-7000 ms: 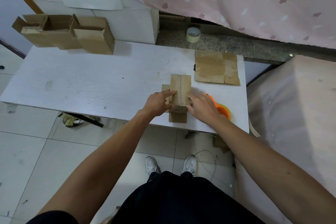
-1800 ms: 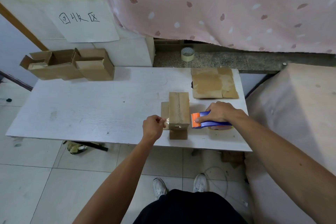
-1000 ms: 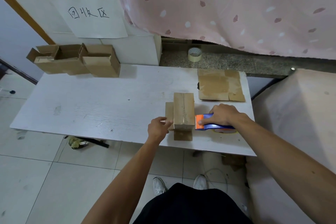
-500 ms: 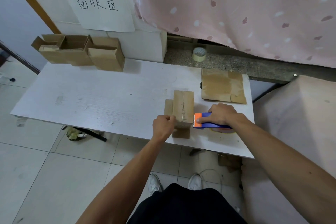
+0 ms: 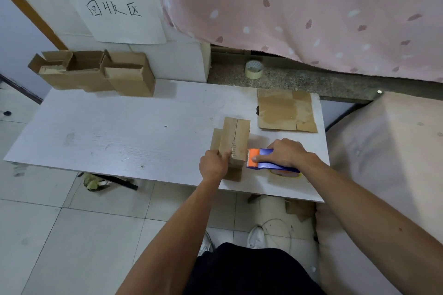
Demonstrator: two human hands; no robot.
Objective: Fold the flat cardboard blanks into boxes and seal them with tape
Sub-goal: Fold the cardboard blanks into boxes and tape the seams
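Roughly on the right half of the white table (image 5: 119, 132), close to its front edge, stands a small cardboard box (image 5: 236, 136). Brown corrugated board, matte. A seam runs lengthwise down its top, with a glint of clear tape at the near end. One flap juts out on the left. Another lies on the tabletop at the near end.

Left hand (image 5: 214, 166): fingers curled, clamped on the box's near left corner, thumb up by the seam. Right hand (image 5: 285, 153): wrapped over a tape dispenser (image 5: 275, 166) with a blue body and an orange head, forefinger laid along the orange part. The head sits hard by the box's right wall; touching or not, cannot tell. Hands apart, box between them.

Flat cardboard blanks (image 5: 285, 110) lie at the far right corner, with shiny patches on the top sheet and their right side close to the table's edge. Folded boxes (image 5: 96, 74) are grouped at the far left corner, flaps up.

A roll of tape (image 5: 254, 69) sits on a speckled stone ledge (image 5: 311, 81) behind the table. Paper sign (image 5: 134, 29) on the wall, handwritten: 回收区. Pink spotted cloth (image 5: 311, 7) hangs over the ledge.

The tabletop is faintly grained and scuffed, and a wide stretch of it lies between the box and the folded boxes. A pale cloth-covered bulk (image 5: 395, 151) crowds the table's right edge. Tiled floor (image 5: 72, 235) lies below the front edge.
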